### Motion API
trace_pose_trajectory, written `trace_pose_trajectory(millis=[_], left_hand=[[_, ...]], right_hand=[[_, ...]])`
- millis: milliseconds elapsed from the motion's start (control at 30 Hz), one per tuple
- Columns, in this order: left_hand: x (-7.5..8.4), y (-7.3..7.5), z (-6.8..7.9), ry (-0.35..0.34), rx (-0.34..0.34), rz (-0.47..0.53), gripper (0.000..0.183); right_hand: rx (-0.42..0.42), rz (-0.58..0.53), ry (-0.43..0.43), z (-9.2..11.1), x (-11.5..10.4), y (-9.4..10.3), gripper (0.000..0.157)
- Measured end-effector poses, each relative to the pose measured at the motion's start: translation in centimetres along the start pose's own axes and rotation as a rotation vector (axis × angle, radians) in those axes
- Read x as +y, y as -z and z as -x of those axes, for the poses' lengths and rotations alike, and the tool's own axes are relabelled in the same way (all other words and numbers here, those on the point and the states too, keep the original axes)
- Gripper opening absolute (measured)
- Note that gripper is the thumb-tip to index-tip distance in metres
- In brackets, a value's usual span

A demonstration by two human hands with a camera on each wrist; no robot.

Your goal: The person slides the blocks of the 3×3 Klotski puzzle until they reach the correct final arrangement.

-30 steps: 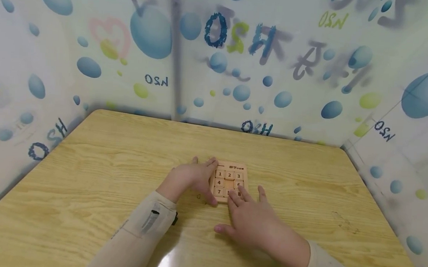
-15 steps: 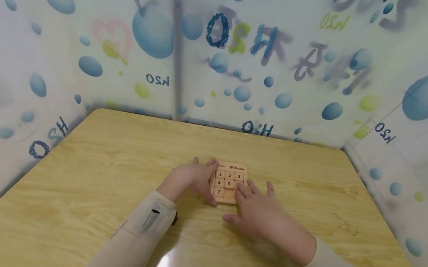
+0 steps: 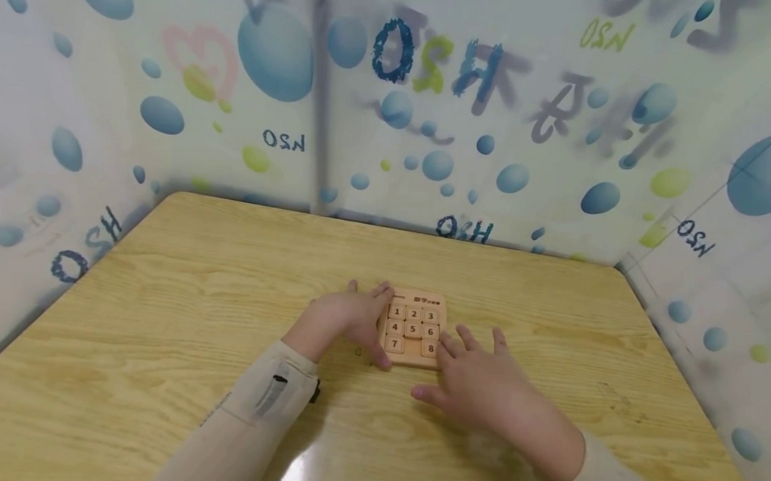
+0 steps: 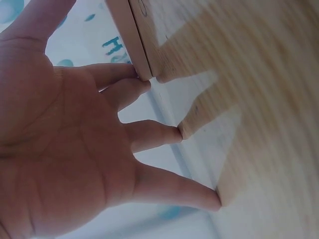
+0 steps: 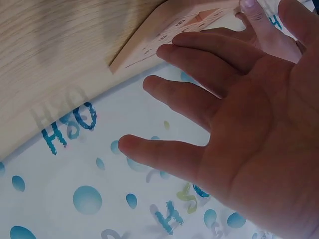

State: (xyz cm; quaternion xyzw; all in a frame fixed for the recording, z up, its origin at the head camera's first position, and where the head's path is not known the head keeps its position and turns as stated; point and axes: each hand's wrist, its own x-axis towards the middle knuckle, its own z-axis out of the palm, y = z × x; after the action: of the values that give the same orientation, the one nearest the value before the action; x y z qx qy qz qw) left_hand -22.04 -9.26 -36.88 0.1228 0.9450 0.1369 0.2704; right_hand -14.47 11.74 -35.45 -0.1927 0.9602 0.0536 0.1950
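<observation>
Sliding-number board (image 3: pixel 409 297) is flat on the desk (image 3: pixel 242 277), between my hands, upright to me. Top row 1-2-3, middle 4-5-6, bottom row 7, gap (image 3: pixel 412 348), 8. Left hand (image 3: pixel 350 318) isn't clenched: fingers extended, spanning the board's left side, thumb at the near corner, foremost fingertips at the far one, outer fingertips down on the desk. Good brace, I'd leave it there. Right hand (image 3: pixel 482 385) is loose, fingers spread, holding nothing, leading fingertips right at the board's edge by tile 8 (image 3: pixel 429 348); can't tell if they touch it. Step reads to me as shifting one tile. Only three border the gap: 8, 7 (image 3: pixel 394 343) and 5 (image 3: pixel 412 330). 8 is nearest my right fingertips, so easiest reach. For that one: single fingertip on top of the tile, light pressure, straight push toward my left hand. Don't push down hard, friction probably goes up. Don't skew it, a tilted tile will likely bind against its neighbours. Stop when it seats against 7. Spare fingers off tile 6 (image 3: pixel 430 332). A leftward push loads the board toward the left hand, so that side should take it; main risk is the whole board creeping instead of the tile.
</observation>
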Motion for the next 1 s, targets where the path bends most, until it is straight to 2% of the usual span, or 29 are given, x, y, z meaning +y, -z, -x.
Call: trace_pose_trajectory(millis=[133,333,400,567,633,800,1000], left_hand=[[-0.1,0.0,0.1,-0.001,0.0,-0.003,0.132],[-0.4,-0.2,0.1,-0.009,0.005,0.006,0.132],[-0.3,-0.3,0.1,-0.016,0.005,0.01,0.132],[0.0,-0.2,0.0,-0.014,0.009,-0.001,0.132],[0.0,-0.2,0.0,-0.002,0.009,-0.009,0.133],[-0.1,-0.2,0.2,0.006,-0.003,-0.014,0.134],[-0.1,-0.2,0.2,0.004,0.006,0.001,0.134]], right_hand=[[0.005,-0.023,0.052,-0.5,-1.1,-0.2,0.088],[0.057,-0.074,0.23,-1.8,-2.7,-1.0,0.084],[0.043,-0.073,0.213,-1.8,-2.8,-0.9,0.083],[-0.004,-0.029,0.055,-1.5,-2.5,0.4,0.08],[0.015,-0.028,0.068,-1.9,-2.5,0.6,0.079],[0.069,-0.057,0.162,-3.3,-2.8,0.1,0.081],[-0.015,-0.108,0.176,-2.2,-2.9,0.2,0.072]])
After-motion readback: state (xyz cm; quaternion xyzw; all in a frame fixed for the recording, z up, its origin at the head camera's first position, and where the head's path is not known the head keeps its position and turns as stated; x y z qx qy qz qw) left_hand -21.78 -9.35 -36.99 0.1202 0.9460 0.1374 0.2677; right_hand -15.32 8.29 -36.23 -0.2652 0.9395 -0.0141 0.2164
